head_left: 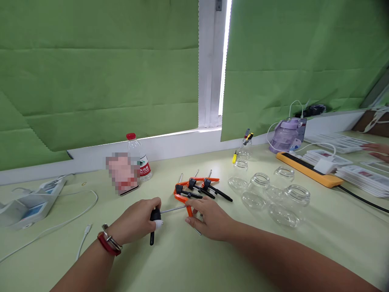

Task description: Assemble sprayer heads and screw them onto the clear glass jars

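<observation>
orange piece [189,211] close between right fingers [196,223]

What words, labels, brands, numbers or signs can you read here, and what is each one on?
"山": on the red label of the water bottle; the characters beside it are unclear.
White sheets: print too small to read.
White power strip: any markings too small.
Pink item: blurred out.
Orange parts and black handles: none readable.
</observation>
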{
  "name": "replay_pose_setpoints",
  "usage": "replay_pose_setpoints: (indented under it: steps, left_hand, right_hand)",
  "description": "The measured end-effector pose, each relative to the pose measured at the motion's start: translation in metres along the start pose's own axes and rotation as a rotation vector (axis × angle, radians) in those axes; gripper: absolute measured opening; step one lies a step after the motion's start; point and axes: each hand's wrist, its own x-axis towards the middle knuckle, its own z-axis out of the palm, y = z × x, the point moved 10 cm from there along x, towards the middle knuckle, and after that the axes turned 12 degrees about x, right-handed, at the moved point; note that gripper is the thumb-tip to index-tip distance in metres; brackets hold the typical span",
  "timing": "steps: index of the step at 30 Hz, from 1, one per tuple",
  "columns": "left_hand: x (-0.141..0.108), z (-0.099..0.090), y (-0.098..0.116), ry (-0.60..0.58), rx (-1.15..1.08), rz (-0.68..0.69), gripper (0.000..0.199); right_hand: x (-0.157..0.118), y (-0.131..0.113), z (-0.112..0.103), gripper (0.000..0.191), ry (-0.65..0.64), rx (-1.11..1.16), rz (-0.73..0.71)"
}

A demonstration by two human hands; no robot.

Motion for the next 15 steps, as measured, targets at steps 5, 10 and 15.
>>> replay_pose_setpoints:
  steps: [5,10,15]
  left_hand:
    - [0.002,-0.005,0.000,0.059,-0.062,-0.049,0.013]
    - [0.005,-0.015,0.001,0.180,-0.170,-0.080,0.014]
    - [0.003,-0.017,0.000,0.265,-0.364,-0.122,0.012]
  right_hand:
    - [-0.001,0.002,-0.006,0.032,0.055,0.101,0.008]
    - [-0.003,0.001,-0.026,0.032,0.213,0.284,-0.056]
    - [-0.004,0.008,-0.032,0.026,0.286,0.684,0.049]
